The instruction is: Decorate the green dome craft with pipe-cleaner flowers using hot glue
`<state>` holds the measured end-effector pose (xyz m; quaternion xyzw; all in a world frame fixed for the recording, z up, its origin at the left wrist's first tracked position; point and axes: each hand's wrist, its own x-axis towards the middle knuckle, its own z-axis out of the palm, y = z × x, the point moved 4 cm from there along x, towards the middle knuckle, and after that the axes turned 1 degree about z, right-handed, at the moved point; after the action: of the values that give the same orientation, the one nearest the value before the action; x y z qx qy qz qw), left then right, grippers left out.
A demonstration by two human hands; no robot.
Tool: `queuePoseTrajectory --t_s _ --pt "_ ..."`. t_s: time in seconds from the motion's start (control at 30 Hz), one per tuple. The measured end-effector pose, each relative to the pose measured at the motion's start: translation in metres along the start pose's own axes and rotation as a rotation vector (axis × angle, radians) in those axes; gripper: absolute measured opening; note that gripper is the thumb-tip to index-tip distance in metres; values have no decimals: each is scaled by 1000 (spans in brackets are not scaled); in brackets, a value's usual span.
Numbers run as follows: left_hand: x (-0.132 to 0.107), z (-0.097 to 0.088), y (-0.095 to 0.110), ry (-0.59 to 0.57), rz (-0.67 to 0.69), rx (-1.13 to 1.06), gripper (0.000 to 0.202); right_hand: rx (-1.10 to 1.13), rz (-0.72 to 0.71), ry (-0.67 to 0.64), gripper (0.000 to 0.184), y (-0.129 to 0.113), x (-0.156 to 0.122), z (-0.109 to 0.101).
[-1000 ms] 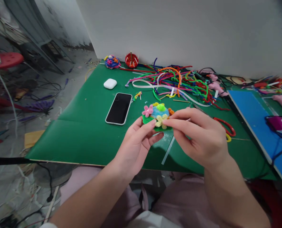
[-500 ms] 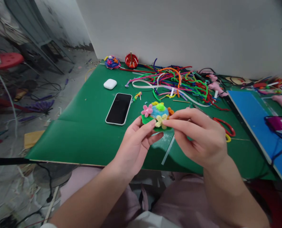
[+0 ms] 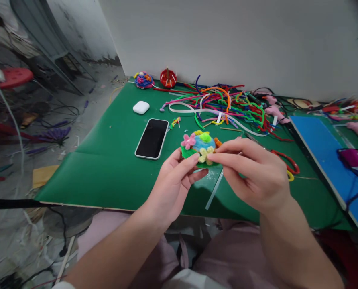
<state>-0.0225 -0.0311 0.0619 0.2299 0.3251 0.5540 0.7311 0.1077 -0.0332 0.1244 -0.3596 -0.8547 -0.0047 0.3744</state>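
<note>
Above the near part of the green table, my left hand [image 3: 174, 180] is closed round the left and near side of a small pipe-cleaner hat [image 3: 200, 143]. It has a blue dome, a lime top and a green brim, with pink, yellow and orange flowers around it. On its near side sits a pale yellow pipe-cleaner flower [image 3: 206, 155]. The thumb of my left hand rests at that flower's left edge. My right hand [image 3: 254, 172] pinches the flower's right edge between thumb and forefinger.
A phone [image 3: 152, 138] and a white earbud case [image 3: 141, 107] lie left on the green table [image 3: 106, 168]. Behind is a heap of pipe cleaners [image 3: 221, 100]. Red-handled scissors [image 3: 287, 158], a glue stick [image 3: 214, 189] and a blue board [image 3: 326, 160] are right.
Both hands and the hat stay almost as they were. The whole view has shifted very slightly.
</note>
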Motion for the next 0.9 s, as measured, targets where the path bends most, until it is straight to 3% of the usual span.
queuePoseTrajectory --t_s 0.17,0.4,0.9 --pt "-1 0 5 33 53 47 21 51 -28 113 30 0 -2 -10" --pt "-2 0 6 33 87 69 22 -33 -86 -33 29 -3 0 -1" --pt "-1 0 6 53 84 79 26 -82 -81 -55 29 -2 0 0"
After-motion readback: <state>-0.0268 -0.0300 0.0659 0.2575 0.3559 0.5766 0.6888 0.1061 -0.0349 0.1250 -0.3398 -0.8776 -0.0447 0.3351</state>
